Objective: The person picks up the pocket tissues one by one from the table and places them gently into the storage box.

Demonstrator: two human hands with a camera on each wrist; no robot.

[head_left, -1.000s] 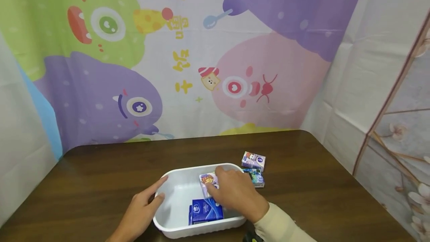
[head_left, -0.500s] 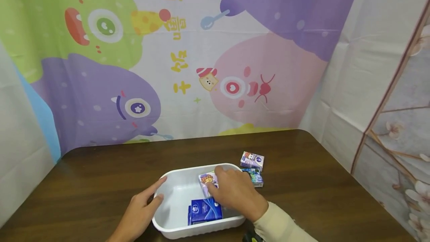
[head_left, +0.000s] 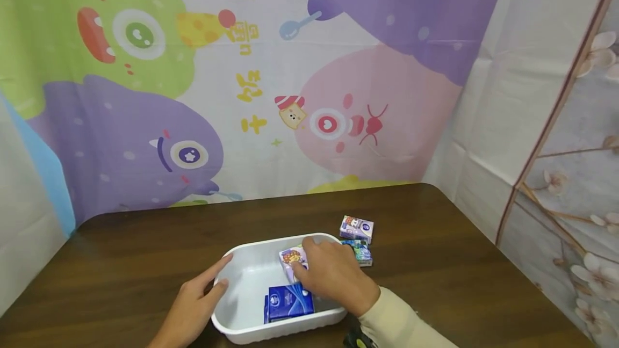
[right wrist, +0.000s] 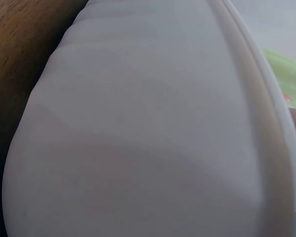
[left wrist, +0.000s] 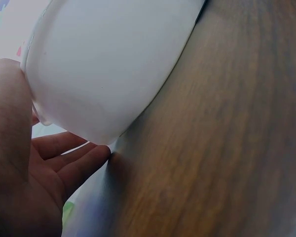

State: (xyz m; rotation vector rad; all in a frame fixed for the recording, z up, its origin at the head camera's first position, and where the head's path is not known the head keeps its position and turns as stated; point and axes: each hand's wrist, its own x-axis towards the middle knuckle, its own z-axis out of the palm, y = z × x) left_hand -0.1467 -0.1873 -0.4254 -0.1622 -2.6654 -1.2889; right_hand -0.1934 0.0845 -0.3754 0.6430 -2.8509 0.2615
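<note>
My right hand (head_left: 333, 273) reaches over the right side of a white plastic tray (head_left: 242, 332) and holds a purple-and-white tissue pack (head_left: 289, 263) with a cartoon print. That pack is partly hidden by the fingers, inside the tray. Just in front of it lies a dark blue tissue pack (head_left: 291, 302), with another blue edge showing beneath at its left. My left hand (head_left: 195, 299) rests at the tray's left rim, thumb tip over the edge. In the left wrist view, its straight fingers (left wrist: 84, 165) lie along the outer wall. The right wrist view is mostly filled by the tray wall (right wrist: 138, 123).
Two more tissue packs lie on the brown wooden table (head_left: 159, 240) beyond the tray's right corner: a purple cartoon one (head_left: 357, 228) and a blue-green one (head_left: 360, 251). A cartoon-printed curtain (head_left: 271, 165) hangs behind the table, and a flower-patterned one (head_left: 570, 219) stands at the right.
The whole scene has shifted slightly left in the head view. Both hands, the tray and the packs keep the same places relative to each other.
</note>
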